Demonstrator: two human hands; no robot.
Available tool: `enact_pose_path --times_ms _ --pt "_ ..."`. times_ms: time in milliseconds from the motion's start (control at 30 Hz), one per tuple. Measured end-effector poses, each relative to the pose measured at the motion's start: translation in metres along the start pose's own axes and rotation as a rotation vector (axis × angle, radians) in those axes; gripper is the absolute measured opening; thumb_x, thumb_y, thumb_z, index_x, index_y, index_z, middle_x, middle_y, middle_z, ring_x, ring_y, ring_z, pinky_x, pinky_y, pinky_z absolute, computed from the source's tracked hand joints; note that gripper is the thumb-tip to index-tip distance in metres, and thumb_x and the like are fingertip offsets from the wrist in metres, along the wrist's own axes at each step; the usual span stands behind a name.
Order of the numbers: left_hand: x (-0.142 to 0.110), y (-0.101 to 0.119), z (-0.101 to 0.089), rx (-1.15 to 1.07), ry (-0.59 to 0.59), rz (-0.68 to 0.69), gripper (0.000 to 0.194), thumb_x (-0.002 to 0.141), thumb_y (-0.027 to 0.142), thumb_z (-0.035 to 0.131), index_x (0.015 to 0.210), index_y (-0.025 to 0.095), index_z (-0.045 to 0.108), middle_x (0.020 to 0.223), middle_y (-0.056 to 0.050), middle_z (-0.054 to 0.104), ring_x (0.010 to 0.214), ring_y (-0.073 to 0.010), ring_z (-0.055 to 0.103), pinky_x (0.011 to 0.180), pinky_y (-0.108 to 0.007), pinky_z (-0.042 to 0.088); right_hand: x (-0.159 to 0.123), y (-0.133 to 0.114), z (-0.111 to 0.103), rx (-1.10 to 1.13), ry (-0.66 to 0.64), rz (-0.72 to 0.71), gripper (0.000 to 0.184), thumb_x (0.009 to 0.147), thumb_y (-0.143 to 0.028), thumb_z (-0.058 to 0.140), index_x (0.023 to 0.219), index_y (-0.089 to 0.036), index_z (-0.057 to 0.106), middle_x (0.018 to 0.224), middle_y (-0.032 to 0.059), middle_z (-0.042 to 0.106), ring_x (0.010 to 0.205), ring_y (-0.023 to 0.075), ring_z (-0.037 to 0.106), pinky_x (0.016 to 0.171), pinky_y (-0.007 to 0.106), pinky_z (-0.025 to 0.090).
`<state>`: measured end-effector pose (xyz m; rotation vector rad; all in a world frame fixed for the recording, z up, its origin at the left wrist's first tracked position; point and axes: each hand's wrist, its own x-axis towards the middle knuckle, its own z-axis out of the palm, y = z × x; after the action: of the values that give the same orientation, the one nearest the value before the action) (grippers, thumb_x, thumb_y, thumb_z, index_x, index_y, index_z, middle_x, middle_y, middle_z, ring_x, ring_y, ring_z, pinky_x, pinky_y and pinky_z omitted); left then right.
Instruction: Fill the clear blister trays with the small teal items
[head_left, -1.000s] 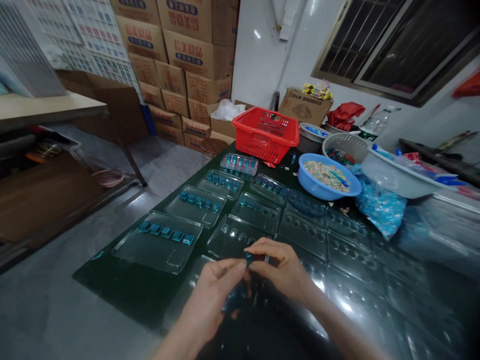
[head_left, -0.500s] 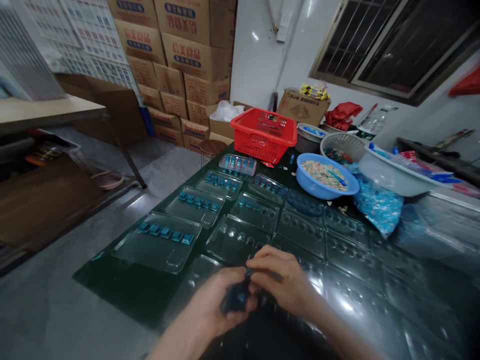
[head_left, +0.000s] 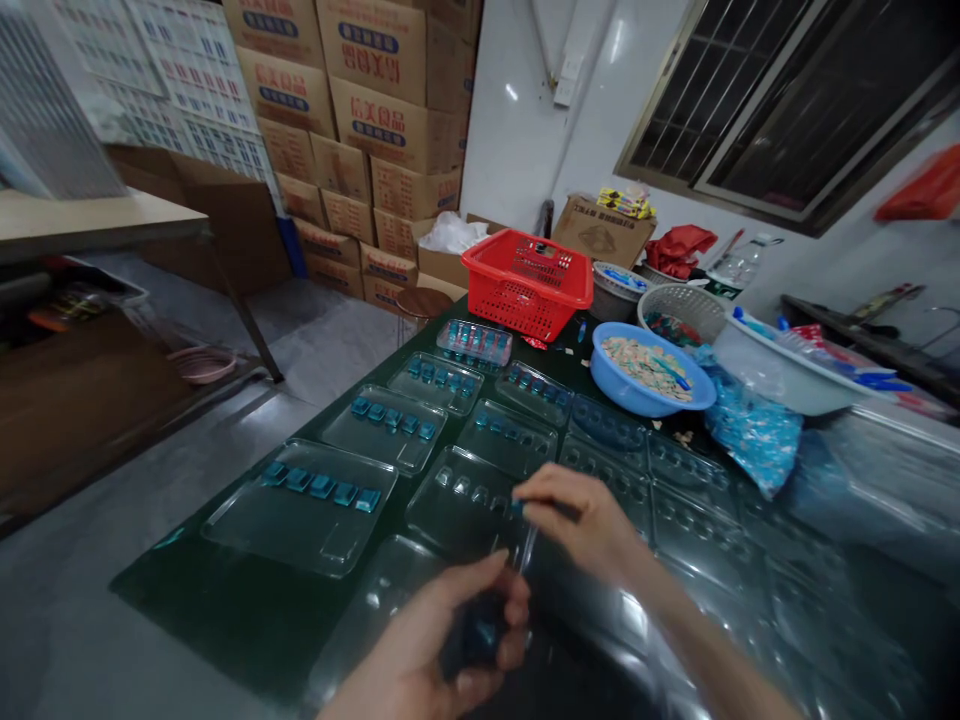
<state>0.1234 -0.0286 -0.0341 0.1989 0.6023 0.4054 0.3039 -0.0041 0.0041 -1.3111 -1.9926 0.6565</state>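
To your left you have a pale-topped table, with a pink basket low beneath it, and stacked brown cartons stand against the wall behind a round stool. Ahead of you, a red basket sits near a printed carton topped with yellow packets. On your right, a crumpled red bag and a clear bottle lie below the barred window.

The basket is set on the counter; the basin is placed right of it, trays before it, cartons behind.
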Motion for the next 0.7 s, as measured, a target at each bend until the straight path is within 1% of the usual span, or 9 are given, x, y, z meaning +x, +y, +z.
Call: enact_pose_path --times_ms 67,100,200,267,400,567,700 --pt "-0.004 0.003 0.001 0.034 -0.004 0.075 0.026 0.073 0.037 0.052 0.072 0.011 0.057 0.064 -0.002 0.047 0.047 -0.0078 0.047 0.031 -0.014 0.016 0.022 0.032 -0.008 -0.18 0.135 0.042 0.018 0.079 -0.02 0.048 0.091 -0.017 0.062 0.081 0.0036 0.057 0.074 0.0129 0.054 0.067 0.025 0.042" --pt "-0.007 0.005 0.001 0.05 0.005 0.11 0.025 0.073 0.036 0.051 0.071 0.012 0.057 0.064 -0.002 0.047 0.048 -0.0076 0.047 0.031 -0.014 0.016 0.032 0.048 -0.012 -0.281 0.159 0.067 0.019 0.079 -0.02 0.047 0.091 -0.017 0.062 0.079 0.0035 0.057 0.071 0.0129 0.054 0.065 0.025 0.042" --pt "-0.016 0.009 -0.002 0.072 0.05 0.159 0.02 0.073 0.033 0.053 0.072 0.013 0.057 0.064 0.0 0.047 0.048 -0.0067 0.046 0.032 -0.014 0.018 0.052 0.087 -0.014 -0.366 0.156 0.093 0.019 0.077 -0.018 0.049 0.09 -0.015 0.063 0.076 0.0039 0.056 0.068 0.0132 0.053 0.064 0.025 0.041" --pt "-0.019 0.011 -0.005 0.065 0.082 0.17 0.019 0.072 0.033 0.054 0.073 0.014 0.057 0.064 0.0 0.047 0.048 -0.0063 0.046 0.032 -0.014 0.019 0.057 0.101 -0.011 -0.392 0.131 0.092 0.019 0.076 -0.018 0.05 0.09 -0.014 0.063 0.076 0.0041 0.056 0.068 0.0129 0.053 0.064 0.025 0.041" --pt "-0.019 0.012 -0.008 0.061 0.104 0.174 0.018 0.072 0.032 0.054 0.072 0.014 0.056 0.065 0.0 0.046 0.049 -0.0064 0.046 0.032 -0.014 0.017 0.059 0.108 -0.003 -0.467 0.08 0.089 0.02 0.077 -0.017 0.05 0.091 -0.014 0.063 0.078 0.0048 0.056 0.069 0.0134 0.052 0.066 0.025 0.04" --pt "-0.017 0.011 -0.006 0.068 0.093 0.173 0.019 0.072 0.033 0.053 0.072 0.014 0.057 0.064 0.0 0.046 0.047 -0.0065 0.044 0.032 -0.015 0.017 0.059 0.102 0.001 -0.572 0.024 0.08 0.02 0.079 -0.017 0.047 0.091 -0.017 0.063 0.079 0.0049 0.054 0.074 0.0144 0.049 0.069 0.026 0.038" --pt "-0.015 0.008 -0.009 0.049 0.104 0.174 0.019 0.072 0.032 0.054 0.074 0.014 0.057 0.065 0.0 0.046 0.05 -0.0069 0.046 0.033 -0.014 0.02 0.059 0.097 0.005 -0.648 -0.013 0.069 0.018 0.082 -0.019 0.044 0.084 -0.017 0.062 0.081 0.0055 0.051 0.078 0.0149 0.047 0.07 0.026 0.037"
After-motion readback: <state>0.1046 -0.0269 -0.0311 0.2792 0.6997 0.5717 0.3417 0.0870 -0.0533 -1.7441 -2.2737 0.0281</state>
